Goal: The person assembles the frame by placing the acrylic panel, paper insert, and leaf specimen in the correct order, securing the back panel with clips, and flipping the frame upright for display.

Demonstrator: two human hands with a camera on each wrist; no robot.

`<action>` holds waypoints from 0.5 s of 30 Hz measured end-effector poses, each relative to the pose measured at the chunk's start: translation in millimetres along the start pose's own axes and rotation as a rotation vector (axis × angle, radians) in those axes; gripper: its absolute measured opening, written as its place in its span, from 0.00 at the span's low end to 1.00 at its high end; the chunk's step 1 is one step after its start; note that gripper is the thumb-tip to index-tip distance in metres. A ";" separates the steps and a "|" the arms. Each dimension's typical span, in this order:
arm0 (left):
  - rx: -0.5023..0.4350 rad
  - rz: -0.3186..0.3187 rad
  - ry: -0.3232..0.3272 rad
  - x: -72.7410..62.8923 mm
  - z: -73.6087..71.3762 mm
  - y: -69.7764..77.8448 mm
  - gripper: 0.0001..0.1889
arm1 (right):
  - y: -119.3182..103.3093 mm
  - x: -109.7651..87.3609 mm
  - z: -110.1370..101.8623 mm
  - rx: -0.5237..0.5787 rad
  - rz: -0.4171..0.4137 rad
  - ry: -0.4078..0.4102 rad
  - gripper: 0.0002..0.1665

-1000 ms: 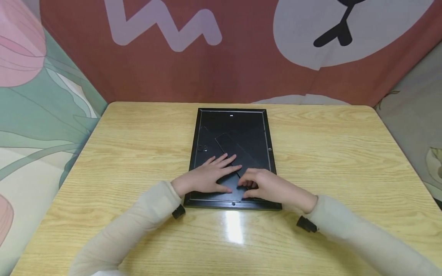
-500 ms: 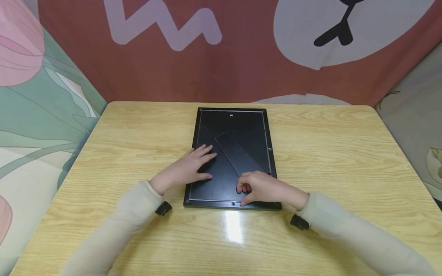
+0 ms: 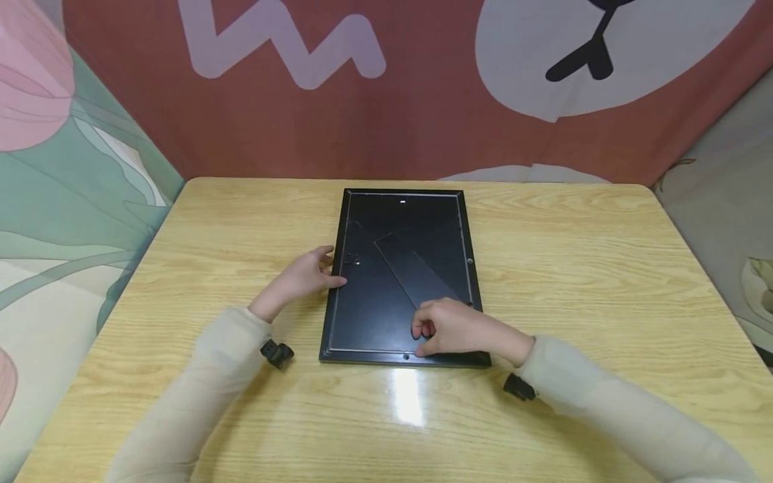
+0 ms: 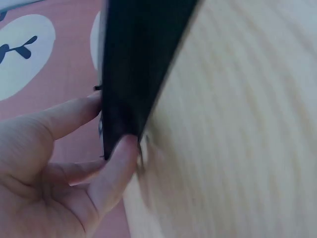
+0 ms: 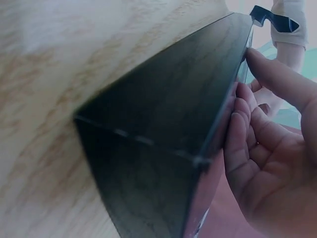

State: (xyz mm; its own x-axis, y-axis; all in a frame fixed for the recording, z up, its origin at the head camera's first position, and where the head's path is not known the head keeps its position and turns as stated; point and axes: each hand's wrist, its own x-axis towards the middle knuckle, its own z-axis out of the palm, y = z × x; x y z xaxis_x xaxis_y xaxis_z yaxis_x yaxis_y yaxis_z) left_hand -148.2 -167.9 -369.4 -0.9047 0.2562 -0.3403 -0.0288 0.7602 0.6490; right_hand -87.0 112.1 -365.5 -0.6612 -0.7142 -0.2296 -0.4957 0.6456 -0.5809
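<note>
A black picture frame [image 3: 368, 315] lies face down on the table, its back panel up. A flat stand leg [image 3: 410, 265] runs diagonally across that panel. At the frame's left edge my left hand [image 3: 304, 274] grips the rim, thumb lapping onto the back and fingers along the outer side. The left wrist view has the dark frame edge [image 4: 141, 54] between thumb and fingers. My right hand [image 3: 455, 327] rests over the lower end of the stand leg, fingers curled, thumb by the bottom rim. Whether those fingertips pinch anything is hidden.
A wood-grain table [image 3: 574, 268] carries the frame near its middle. Red printed cloth [image 3: 435, 127] hangs behind the far table edge, with patterned cloth at both sides. A dark strapped device [image 3: 278, 353] sits at the left wrist.
My left hand has lifted off the middle of the panel and moved left to the frame's left edge. The right hand stays at the lower part, its thumb shifted slightly toward the bottom rim.
</note>
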 end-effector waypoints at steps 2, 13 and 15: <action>-0.021 -0.013 -0.009 1.0 1.3 -1.1 0.41 | 1.1 1.3 -0.6 0.030 0.008 -0.007 0.11; -0.135 -0.064 0.010 0.0 4.5 4.7 0.37 | -1.5 3.5 -0.9 0.060 0.108 0.008 0.10; -0.145 -0.065 0.013 0.1 4.7 4.4 0.36 | -3.5 3.5 0.6 0.033 0.111 0.017 0.10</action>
State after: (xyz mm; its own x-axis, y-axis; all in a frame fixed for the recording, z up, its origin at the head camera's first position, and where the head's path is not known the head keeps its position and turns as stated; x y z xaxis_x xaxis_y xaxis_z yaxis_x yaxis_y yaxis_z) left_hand -146.4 -161.6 -369.7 -0.9043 0.2012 -0.3765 -0.1473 0.6806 0.7177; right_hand -87.2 107.2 -364.7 -0.7202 -0.6343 -0.2810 -0.4007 0.7110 -0.5778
